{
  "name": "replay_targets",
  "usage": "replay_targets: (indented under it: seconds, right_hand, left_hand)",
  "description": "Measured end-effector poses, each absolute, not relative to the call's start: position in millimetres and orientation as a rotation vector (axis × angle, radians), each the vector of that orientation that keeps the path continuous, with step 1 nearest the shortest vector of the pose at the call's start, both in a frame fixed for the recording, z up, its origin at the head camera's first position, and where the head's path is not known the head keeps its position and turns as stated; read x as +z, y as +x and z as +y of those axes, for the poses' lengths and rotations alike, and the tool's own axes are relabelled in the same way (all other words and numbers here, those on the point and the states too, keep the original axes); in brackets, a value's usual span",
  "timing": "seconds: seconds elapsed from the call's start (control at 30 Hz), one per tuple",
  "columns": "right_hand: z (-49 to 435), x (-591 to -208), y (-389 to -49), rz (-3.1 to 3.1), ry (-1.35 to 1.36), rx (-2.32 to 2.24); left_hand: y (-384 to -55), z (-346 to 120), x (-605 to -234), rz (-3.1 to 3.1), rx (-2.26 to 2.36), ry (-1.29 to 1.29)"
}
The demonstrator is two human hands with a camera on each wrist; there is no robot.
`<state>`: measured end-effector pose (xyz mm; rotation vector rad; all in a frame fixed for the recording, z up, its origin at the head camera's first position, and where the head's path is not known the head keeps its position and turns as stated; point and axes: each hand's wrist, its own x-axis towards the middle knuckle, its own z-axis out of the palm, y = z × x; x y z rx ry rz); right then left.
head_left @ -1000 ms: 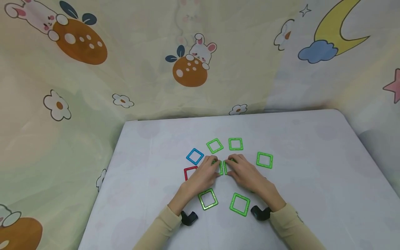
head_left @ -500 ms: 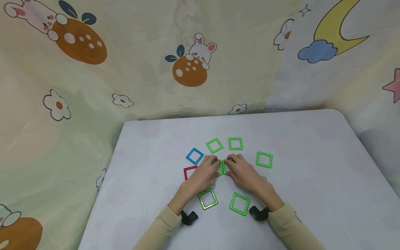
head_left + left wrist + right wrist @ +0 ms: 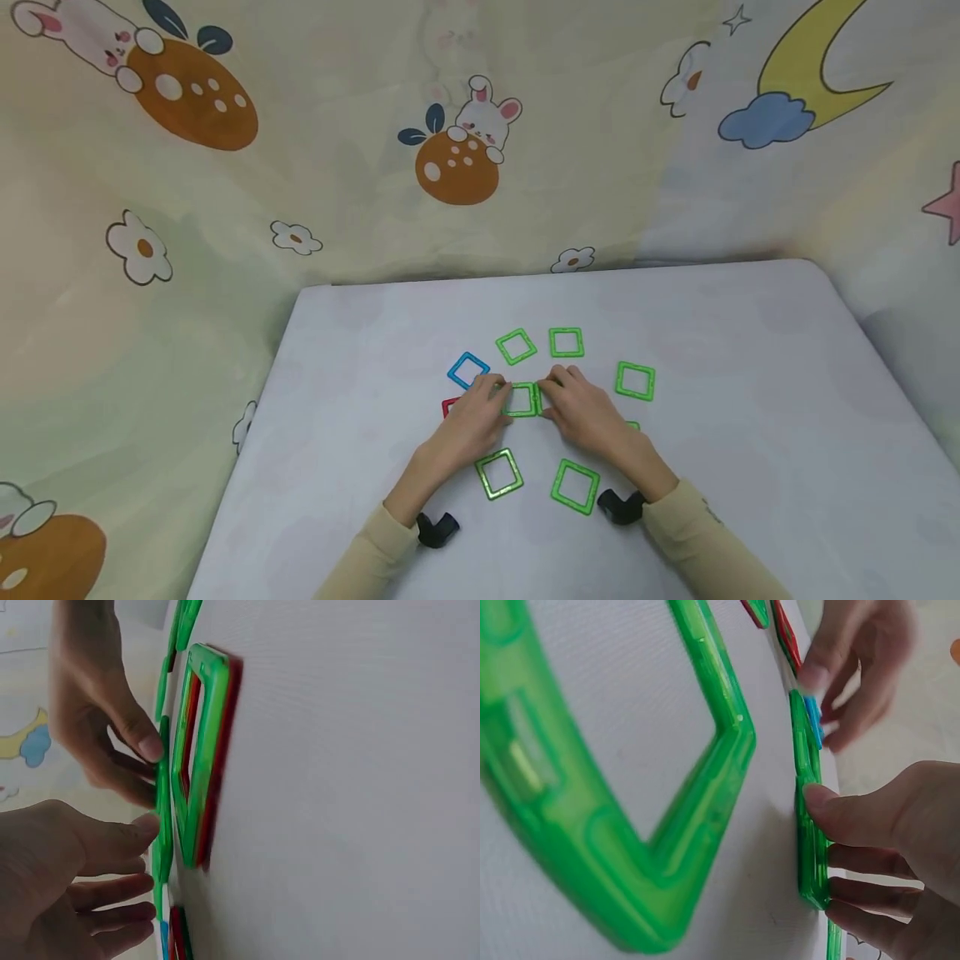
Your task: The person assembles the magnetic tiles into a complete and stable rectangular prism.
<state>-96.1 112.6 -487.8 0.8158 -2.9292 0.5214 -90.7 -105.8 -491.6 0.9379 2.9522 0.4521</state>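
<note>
At three o'clock our right hand pinches the right green square, while at nine our left hand, fingers loose, lies beside the adjoining left green square.

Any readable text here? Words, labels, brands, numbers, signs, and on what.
None legible in any view.
Green translucent plastic square frames: no lettering visible.
Cream fabric backdrop with cartoon prints: pictures only, no readable words.
Beige cloth right sleeve: small dark mark near the cuff, too small to tell if it's text.
</note>
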Motion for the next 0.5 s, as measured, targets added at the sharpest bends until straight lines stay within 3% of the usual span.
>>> replay_targets:
  seconds: [0.5]
  right_hand:
    - [113, -486, -96, -2.924, 0.821, 0.54]
  left_hand:
    - [-74, -141, -482, 2.995, 0.365, 0.823]
